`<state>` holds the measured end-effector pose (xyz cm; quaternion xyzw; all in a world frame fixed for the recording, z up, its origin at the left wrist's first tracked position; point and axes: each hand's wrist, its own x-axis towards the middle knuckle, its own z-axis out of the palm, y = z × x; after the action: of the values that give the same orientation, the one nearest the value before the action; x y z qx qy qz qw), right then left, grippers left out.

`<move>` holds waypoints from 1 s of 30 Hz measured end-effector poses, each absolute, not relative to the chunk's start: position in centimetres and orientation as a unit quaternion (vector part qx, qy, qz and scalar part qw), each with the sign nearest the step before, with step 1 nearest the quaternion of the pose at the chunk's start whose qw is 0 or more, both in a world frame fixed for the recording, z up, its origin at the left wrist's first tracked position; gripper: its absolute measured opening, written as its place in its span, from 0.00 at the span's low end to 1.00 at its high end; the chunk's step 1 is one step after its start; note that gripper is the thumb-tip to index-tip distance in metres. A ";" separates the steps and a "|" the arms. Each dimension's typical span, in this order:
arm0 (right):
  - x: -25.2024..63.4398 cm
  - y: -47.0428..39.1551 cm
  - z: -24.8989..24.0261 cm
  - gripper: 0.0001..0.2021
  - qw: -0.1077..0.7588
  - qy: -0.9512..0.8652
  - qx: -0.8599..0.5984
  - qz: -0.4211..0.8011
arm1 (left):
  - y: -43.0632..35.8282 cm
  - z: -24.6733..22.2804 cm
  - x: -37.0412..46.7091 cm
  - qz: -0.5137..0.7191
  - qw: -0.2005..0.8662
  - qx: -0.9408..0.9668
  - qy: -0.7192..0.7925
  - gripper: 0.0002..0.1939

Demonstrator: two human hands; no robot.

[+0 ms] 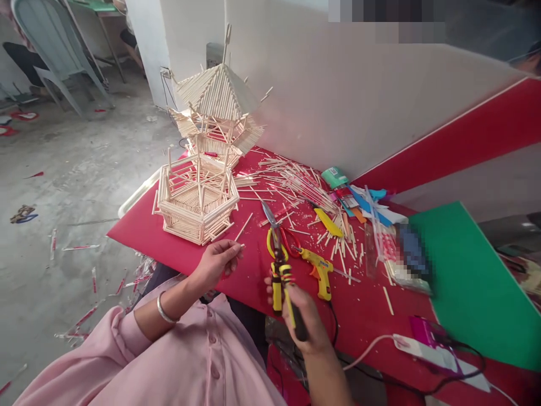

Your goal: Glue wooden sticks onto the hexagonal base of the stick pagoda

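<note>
- Base [220, 219], left of centre: floor and rails formed; no roof fitted.
- Model [220, 93], upper left: roof on.
- Sticks [313, 189], centre: loose.
- Left hand [215, 262], near base: thumb and index pinch a stick piece [242, 246].
- Right hand [308, 316], lower centre: fingers wrapped around pliers [276, 256], tip pointing up.

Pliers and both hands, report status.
Right hand gripping black-and-yellow pliers. Left hand pinched, contents unclear. Yellow glue gun beside pliers, on red tabletop.
</note>
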<state>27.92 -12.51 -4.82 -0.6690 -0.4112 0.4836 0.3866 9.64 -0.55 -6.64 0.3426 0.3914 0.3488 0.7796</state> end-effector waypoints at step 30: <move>24.6 -10.5 -4.2 0.28 0.394 -0.536 -0.584 0.466 | 0.4 -4.8 10.1 0.356 0.712 0.505 0.334 0.21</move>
<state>24.63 -10.48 -4.16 -0.5839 -0.5355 0.4658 0.3940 10.11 0.41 -4.76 0.5053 0.3338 0.3559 0.7118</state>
